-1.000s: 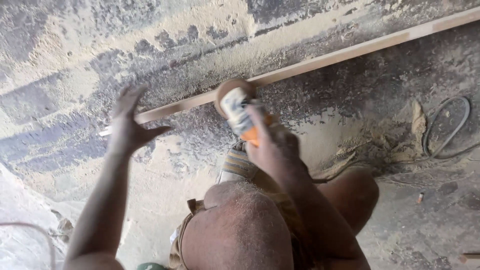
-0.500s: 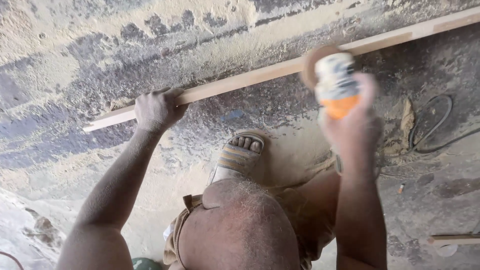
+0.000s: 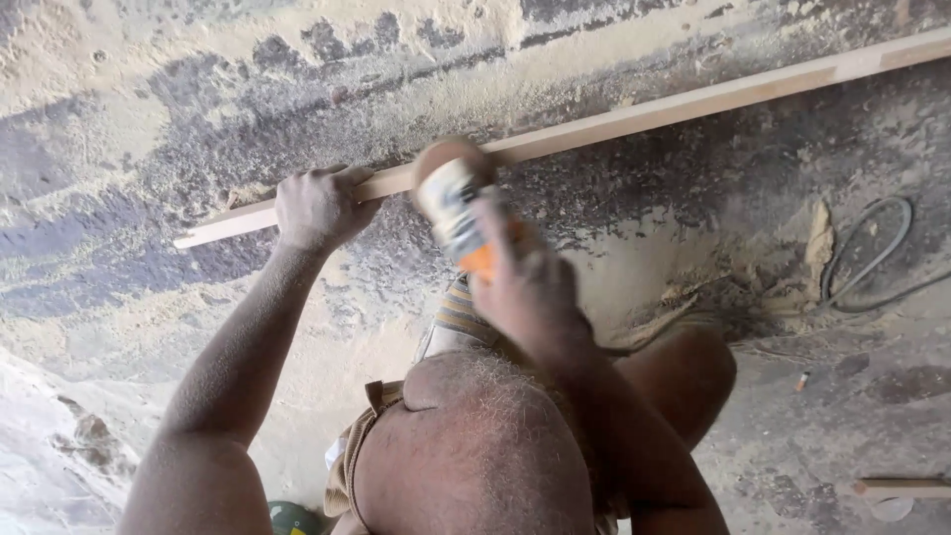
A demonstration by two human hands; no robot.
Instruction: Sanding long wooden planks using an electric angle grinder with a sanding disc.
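head view: only one camera, looking straight down at a dusty floor (image 3: 149,119)
strip: long thin wood strip (image 3: 693,102) lying on the floor, running from left of centre up to the upper right edge
left hand: left hand (image 3: 317,206) clamped down over the strip near its left end, fingers curled over the far edge, pinning it
right hand: right hand (image 3: 525,287) wrapped tight around an orange and white sander (image 3: 458,203), centre of frame
sander vs strip: its disc sits on the strip just right of the left hand, close but not touching it
blur: sander and right hand are smeared, so the disc is hard to make out
hidden: knee (image 3: 466,446) covers most of the sandal (image 3: 458,315)
cut off: cable (image 3: 872,267) at right edge, short stick (image 3: 906,487) lower right
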